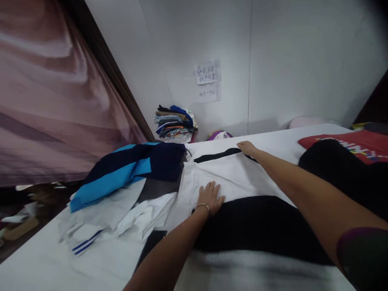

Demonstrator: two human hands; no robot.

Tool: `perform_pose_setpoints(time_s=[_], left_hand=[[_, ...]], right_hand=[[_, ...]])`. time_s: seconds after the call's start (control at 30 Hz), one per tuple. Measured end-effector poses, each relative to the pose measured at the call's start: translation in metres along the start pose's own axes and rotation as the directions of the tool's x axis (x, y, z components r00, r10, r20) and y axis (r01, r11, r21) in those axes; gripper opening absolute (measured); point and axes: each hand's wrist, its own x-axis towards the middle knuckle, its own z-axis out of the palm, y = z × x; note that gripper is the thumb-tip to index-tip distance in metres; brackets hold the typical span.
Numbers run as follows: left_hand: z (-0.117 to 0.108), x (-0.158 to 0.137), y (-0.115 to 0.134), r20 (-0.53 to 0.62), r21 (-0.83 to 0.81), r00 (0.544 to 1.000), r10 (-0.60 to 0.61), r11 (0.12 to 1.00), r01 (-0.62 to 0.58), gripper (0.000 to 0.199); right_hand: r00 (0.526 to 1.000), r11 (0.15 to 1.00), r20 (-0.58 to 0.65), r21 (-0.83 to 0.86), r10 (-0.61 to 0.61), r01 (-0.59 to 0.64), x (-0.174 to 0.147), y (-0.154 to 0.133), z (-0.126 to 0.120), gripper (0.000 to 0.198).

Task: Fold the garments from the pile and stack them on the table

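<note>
A white and black garment [224, 174] lies spread on the white table in front of me, with a wide black section nearest me and a narrow black strip along its far edge. My left hand [210, 197] rests flat on its left side, fingers spread across the white cloth where it meets the black. Reaching farther, my right hand [247, 148] is at the far right corner, its fingers closed over the black edge. What exactly the fingertips pinch is partly hidden. A bracelet circles my left wrist.
Left of the garment lie a navy and light-blue garment [121, 165] and white clothes [142, 218]. At right are a black garment [342, 178] and a red one [363, 141]. A folded clothes stack [176, 123] stands by the wall. A pink curtain [60, 89] hangs left.
</note>
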Motion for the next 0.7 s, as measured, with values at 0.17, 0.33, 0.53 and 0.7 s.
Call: perform_pose_setpoints(time_s=[0.17,0.33,0.53,0.7], left_hand=[[0.001,-0.002,0.0,-0.006,-0.021,1.0,0.008,1.0,-0.009,0.065],[0.003,-0.003,0.0,-0.024,-0.034,1.0,0.012,0.999,-0.013,0.064],[0.002,-0.004,0.001,-0.025,-0.045,1.0,0.018,0.999,-0.019,0.065],[0.002,-0.004,0.0,-0.036,-0.051,0.999,0.024,0.998,-0.026,0.065]], right_hand=[[0.971,0.976,0.216,-0.17,-0.098,0.136,0.027,-0.037,0.042,0.033],[0.938,0.953,0.343,-0.264,-0.053,0.15,0.031,-0.048,0.071,0.048],[0.935,0.971,0.351,-0.237,0.055,0.032,0.022,-0.056,0.091,0.038],[0.981,0.992,0.157,0.025,0.118,-0.123,0.03,-0.059,0.065,0.025]])
